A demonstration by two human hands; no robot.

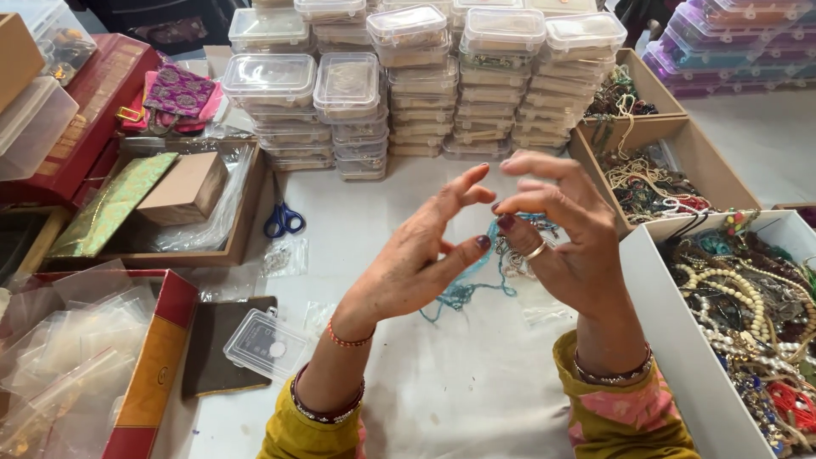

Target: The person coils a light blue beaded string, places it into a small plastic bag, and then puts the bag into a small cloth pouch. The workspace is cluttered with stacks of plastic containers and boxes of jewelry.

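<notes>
Right hand [561,229] hides most of the teal thread [472,276].

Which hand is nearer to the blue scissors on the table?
Left. The left hand is raised just right of the scissors. The right hand is farther right, beyond the left hand, by the teal thread.
</notes>
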